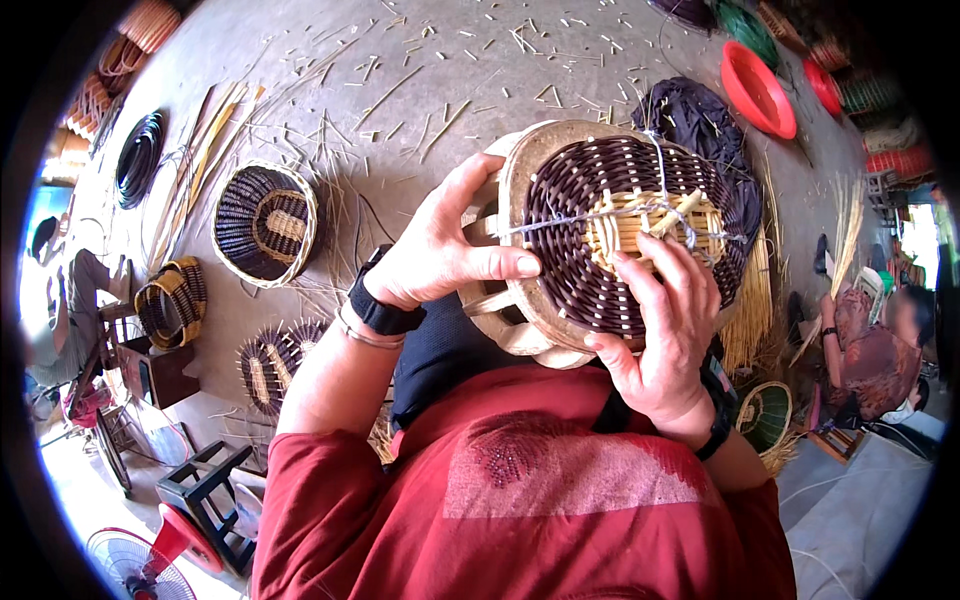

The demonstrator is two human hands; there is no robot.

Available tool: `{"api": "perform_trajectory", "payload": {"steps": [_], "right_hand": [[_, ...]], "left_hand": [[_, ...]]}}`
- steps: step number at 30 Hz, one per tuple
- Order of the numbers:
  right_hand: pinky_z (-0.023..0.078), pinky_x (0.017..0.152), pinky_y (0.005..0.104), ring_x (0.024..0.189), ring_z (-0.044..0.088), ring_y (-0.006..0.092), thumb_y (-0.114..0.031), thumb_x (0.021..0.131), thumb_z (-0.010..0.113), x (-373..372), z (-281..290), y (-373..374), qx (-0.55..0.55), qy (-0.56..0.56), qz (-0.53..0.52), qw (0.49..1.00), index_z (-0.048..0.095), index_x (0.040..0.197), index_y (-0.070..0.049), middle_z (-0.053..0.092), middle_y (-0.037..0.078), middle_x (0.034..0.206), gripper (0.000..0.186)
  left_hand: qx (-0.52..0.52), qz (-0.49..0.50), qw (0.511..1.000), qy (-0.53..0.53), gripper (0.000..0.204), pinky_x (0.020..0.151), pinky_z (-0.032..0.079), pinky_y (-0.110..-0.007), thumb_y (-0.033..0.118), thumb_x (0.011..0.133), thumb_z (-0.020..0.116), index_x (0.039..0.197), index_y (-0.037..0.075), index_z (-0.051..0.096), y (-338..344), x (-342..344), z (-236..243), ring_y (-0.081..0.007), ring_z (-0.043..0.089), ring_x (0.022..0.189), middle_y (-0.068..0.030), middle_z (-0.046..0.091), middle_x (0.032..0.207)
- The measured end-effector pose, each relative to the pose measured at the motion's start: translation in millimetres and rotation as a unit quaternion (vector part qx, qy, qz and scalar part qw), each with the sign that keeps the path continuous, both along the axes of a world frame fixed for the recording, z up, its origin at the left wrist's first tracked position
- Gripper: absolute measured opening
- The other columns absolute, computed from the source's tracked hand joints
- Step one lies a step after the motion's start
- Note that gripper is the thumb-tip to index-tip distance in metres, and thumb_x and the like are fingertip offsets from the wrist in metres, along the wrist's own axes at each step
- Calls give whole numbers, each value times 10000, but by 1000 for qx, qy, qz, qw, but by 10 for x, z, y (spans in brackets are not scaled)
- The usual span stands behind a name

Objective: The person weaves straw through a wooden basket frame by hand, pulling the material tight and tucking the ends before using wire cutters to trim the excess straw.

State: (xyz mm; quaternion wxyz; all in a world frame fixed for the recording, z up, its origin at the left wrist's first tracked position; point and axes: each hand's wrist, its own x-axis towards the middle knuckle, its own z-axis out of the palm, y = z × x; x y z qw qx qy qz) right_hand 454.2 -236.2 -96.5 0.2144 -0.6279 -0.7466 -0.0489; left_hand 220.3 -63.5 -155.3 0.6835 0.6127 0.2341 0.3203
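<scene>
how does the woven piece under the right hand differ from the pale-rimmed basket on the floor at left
The woven piece sits against a wooden form with the right hand on it; the floor basket has no hand on it. The woven piece has pale string across its face; the floor basket shows none. The woven piece presents a rounded face; the floor basket shows its hollow inside. Both combine dark weave with a pale central patch.

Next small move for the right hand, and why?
Probably test the string for slack: the right hand is already beside where it crosses the woven base, and the left hand grips the wooden form.
</scene>
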Motion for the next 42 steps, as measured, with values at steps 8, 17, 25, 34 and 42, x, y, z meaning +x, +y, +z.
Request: {"api": "perform_trajectory", "payload": {"steps": [8,17,25,34,42], "right_hand": [[339,1131,497,1329,555,326,-729,1000,522,-109,19,105,2,-1,-19,1000,668,1408,-152,599,107,1425,721],[384,1142,502,1343,557,352,-562,904,790,198,491,97,-138,97,116,979,673,1381,-69,597,161,1420,696],[444,1164,428,1357,589,325,-266,925,813,995,962,571,-40,149,42,987,628,1384,14,631,180,1402,569],[345,1229,562,1438,487,381,-652,810,819,382,453,1301,-53,127,253,958,430,1587,-100,517,213,1504,1029],[177,1260,692,1572,305,427,-691,740,837,-183,286,1094,-131,-27,215,967,409,1618,-183,373,191,1650,1101]], "left_hand": [[41,59,997,-22,976,1128,442,-409,364,700,1025,1434,-16,506,-46,60,-117,-233,563,1290,-136,623,1333],[-21,-31,999,-21,836,1121,469,-344,233,844,948,1503,4,487,96,-92,87,-164,592,1263,-77,646,1354],[-69,12,997,33,666,1087,492,-356,491,1061,589,1443,-55,589,852,-458,-551,-213,652,1211,-146,704,1346],[-163,53,985,5,724,1119,463,-381,468,1010,733,1524,-4,538,670,-45,-432,-219,568,1327,-120,625,1434],[-78,87,992,-49,472,1060,447,-323,387,1110,588,1417,29,598,312,97,-183,-127,556,1217,-34,643,1313]]}}
